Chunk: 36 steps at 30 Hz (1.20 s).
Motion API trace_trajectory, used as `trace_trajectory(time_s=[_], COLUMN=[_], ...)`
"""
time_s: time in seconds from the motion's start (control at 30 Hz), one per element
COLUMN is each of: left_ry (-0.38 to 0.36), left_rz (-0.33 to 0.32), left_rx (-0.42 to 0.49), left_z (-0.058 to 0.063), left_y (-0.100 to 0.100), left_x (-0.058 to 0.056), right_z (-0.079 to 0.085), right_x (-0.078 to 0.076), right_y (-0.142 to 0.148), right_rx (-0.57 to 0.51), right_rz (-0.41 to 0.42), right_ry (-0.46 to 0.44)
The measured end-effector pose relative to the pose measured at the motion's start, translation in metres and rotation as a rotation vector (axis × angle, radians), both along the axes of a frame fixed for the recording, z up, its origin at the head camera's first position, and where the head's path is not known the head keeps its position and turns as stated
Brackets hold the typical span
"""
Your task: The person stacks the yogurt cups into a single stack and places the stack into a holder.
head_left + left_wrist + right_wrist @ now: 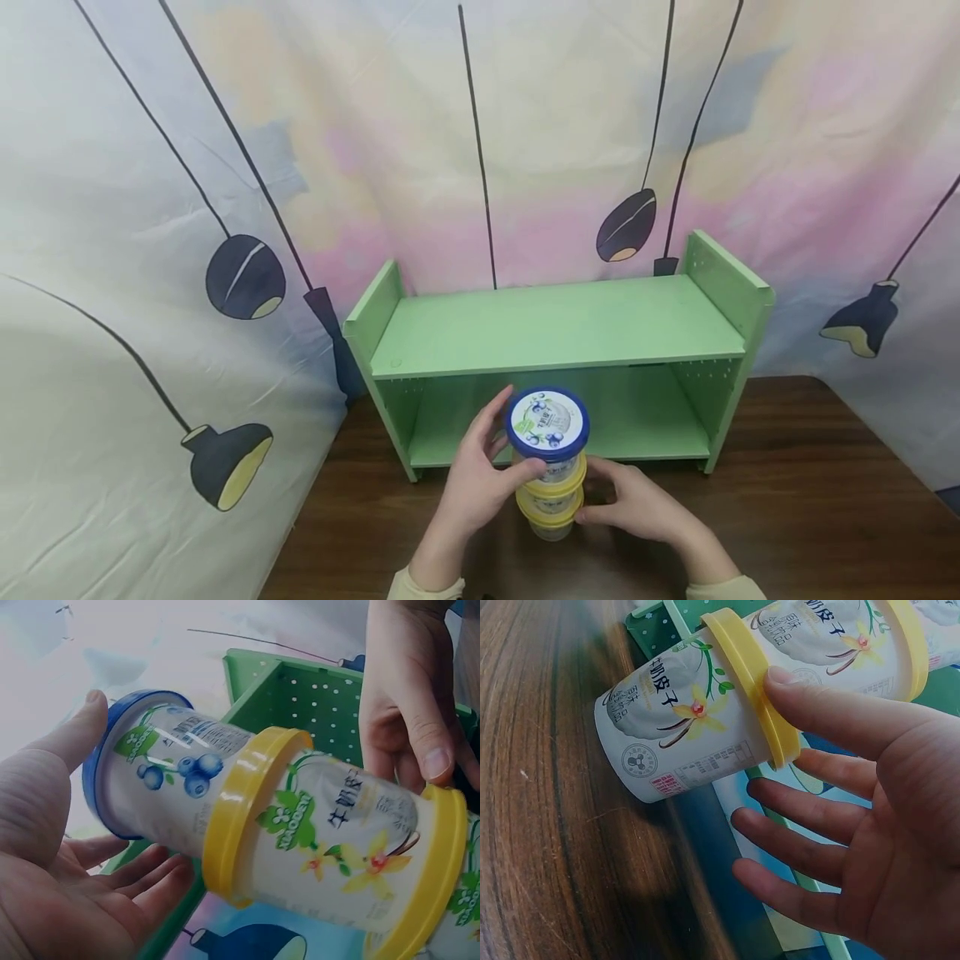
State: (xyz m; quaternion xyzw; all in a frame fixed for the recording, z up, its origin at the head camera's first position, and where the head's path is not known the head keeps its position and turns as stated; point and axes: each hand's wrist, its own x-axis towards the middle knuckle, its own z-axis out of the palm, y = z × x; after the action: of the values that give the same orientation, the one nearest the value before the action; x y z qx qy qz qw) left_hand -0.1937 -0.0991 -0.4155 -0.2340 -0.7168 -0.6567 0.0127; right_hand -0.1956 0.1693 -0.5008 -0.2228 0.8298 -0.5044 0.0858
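Note:
Three lidded yogurt cups stand stacked on the table, just in front of the green shelf. The top yogurt cup [549, 423] has a blue lid and blueberry print; the middle yogurt cup [337, 840] and bottom yogurt cup [679, 712] have yellow lids and vanilla flower print. My left hand [476, 483] is around the blue-lidded cup, thumb at its lid and fingers loosely spread beyond it. On the other side, my right hand [637, 502] touches the stack, its thumb at the bottom cup's yellow lid and its other fingers extended apart.
Behind the stack stands a green two-tier shelf [555, 329] with raised side panels. A dark brown wooden table [810, 492] carries it. A cloth backdrop [555, 150] printed with hanging lamps rises behind and to the left.

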Motion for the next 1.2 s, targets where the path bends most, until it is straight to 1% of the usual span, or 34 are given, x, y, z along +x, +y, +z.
trace_trajectory(time_s=[0.1,0.2,0.23,0.4,0.5,0.63,0.7,0.8,0.87,0.93,1.03,1.1,1.2], left_ry=[0.05,0.129,0.155,0.272,0.341,0.415,0.424,0.409,0.4,0.396,0.39,0.364,0.31], left_rz=[0.015,0.064,0.094,0.289,0.386,0.497,0.562,0.666,0.73,0.774,0.807,0.8,0.778], left_rx=[0.044,0.08,0.081,0.08,0.128,0.221,0.268,0.331,0.349,0.336,0.281,0.26,0.255], left_z=[0.001,0.004,0.005,0.008,0.009,0.01,0.01,0.012,0.011,0.009,0.003,-0.001,-0.006], left_y=[-0.006,-0.013,-0.016,-0.035,-0.05,-0.069,-0.077,-0.087,-0.092,-0.097,-0.104,-0.108,-0.112], left_x=[-0.001,-0.005,-0.006,-0.014,-0.019,-0.025,-0.027,-0.031,-0.035,-0.04,-0.046,-0.049,-0.051], right_z=[0.0,0.001,0.001,0.002,0.002,0.001,0.001,0.002,0.003,0.003,0.003,0.002,0.002], right_x=[0.001,0.0,0.0,0.0,0.0,0.0,0.0,0.0,0.0,0.0,0.0,0.0,0.002], right_y=[-0.002,-0.003,-0.003,-0.004,-0.006,-0.007,-0.008,-0.01,-0.011,-0.012,-0.012,-0.012,-0.011], right_rx=[-0.011,-0.028,-0.031,-0.04,-0.042,-0.043,-0.047,-0.066,-0.076,-0.082,-0.081,-0.079,-0.078], right_rz=[-0.007,-0.016,-0.02,-0.031,-0.031,-0.038,-0.039,-0.035,-0.034,-0.035,-0.033,-0.033,-0.035], right_ry=[0.003,0.0,-0.002,-0.023,-0.024,-0.015,-0.013,-0.015,-0.014,-0.013,-0.02,-0.025,-0.03])
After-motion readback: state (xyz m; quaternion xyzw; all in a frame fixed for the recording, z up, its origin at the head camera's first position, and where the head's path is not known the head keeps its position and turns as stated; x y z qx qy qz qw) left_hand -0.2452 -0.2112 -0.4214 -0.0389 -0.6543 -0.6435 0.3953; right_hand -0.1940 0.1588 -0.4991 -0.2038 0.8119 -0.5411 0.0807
